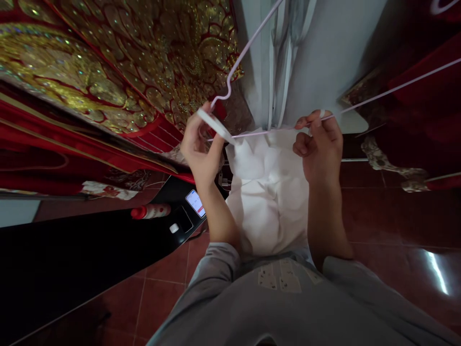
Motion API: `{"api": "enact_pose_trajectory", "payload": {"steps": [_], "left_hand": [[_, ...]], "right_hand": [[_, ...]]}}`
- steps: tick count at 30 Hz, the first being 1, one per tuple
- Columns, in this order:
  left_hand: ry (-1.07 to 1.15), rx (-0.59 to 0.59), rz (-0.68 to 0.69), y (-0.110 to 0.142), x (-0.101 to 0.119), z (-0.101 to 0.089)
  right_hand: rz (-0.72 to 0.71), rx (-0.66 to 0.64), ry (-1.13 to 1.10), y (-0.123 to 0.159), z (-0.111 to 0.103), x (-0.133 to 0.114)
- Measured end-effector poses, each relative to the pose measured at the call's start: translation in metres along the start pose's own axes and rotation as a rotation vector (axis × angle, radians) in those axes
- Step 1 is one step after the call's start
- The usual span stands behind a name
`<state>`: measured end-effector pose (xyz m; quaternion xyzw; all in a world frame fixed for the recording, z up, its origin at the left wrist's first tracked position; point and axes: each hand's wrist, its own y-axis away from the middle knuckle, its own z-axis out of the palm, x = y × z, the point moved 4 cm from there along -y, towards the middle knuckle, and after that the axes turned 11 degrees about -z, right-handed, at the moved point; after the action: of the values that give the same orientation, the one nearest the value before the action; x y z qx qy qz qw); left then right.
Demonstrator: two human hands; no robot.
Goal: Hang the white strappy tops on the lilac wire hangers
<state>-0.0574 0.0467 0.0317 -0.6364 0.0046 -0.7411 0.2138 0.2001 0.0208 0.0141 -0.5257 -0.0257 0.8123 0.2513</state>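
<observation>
In the head view, the person's left hand (203, 149) is in the middle of the scene, with thumb and fingers closed on a narrow white band (216, 126) seen nearly edge-on. A thin pink wire (266, 132) also meets this hand: one length bends in a kink and slants up to the far side, while another runs across to the right hand (322, 142). It cannot be told how firmly the left fingers press on the wire. The right hand pinches the wire between thumb and fingers, and a small white piece (322, 113) shows at its fingertips. Beyond that hand, the wire carries on to the far right.

Between the forearms, on the near side of the wire, is a crumpled white cloth (270, 202), its far edge by the wire; contact there is unclear.

On the left are red and gold garments (118, 62), thick with beads. Nearer on that side, a black table (90, 245) bears a red-capped bottle (151, 211), a dark phone (183, 218), a small white case (174, 228) and a phone with a lit screen (196, 203). Dark red cloth (425, 120) is on the far right, above red floor tiles (378, 206). A grey shirt (288, 307) fills the near side.
</observation>
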Motion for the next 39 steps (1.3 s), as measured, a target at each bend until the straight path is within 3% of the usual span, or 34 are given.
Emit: {"api": "enact_pose_trajectory", "payload": {"steps": [2,8,10,12,15,18,21,24,27,31,36,39], "left_hand": [[0.007,-0.045,-0.147,-0.008,0.009,0.011],[0.109,-0.163,-0.375,-0.025,0.026,0.035],[0.118,-0.161,-0.371,-0.027,0.024,0.036],[0.105,-0.134,-0.276,-0.028,0.019,0.033],[0.122,-0.027,-0.175,-0.02,0.003,0.025],[0.307,0.055,-0.35,0.0,-0.023,0.022],[0.425,-0.03,-0.482,0.026,-0.038,0.037],[0.364,-0.074,-0.396,0.043,-0.036,0.052],[0.313,-0.038,-0.294,0.045,-0.031,0.056],[0.282,0.008,-0.21,0.036,-0.025,0.05],[0.292,0.05,-0.141,0.034,-0.015,0.046],[0.275,0.073,-0.13,0.035,-0.012,0.045]], "right_hand": [[-0.016,0.022,0.002,-0.003,0.001,-0.001],[-0.018,0.003,-0.004,-0.004,0.001,-0.001],[-0.011,-0.013,0.013,-0.002,0.001,0.0],[-0.01,-0.012,0.017,-0.001,0.0,0.001],[-0.013,-0.019,0.015,0.0,0.0,0.004],[-0.019,-0.042,0.033,-0.001,-0.002,0.008],[-0.031,-0.046,0.05,-0.003,-0.003,0.011],[-0.036,-0.036,0.075,-0.004,-0.003,0.009],[-0.043,-0.07,0.107,-0.002,-0.005,0.0],[-0.122,-0.02,0.202,-0.008,-0.028,-0.018],[-0.371,0.365,0.33,-0.028,-0.087,-0.05],[-0.504,0.466,0.405,-0.038,-0.108,-0.068]]}}
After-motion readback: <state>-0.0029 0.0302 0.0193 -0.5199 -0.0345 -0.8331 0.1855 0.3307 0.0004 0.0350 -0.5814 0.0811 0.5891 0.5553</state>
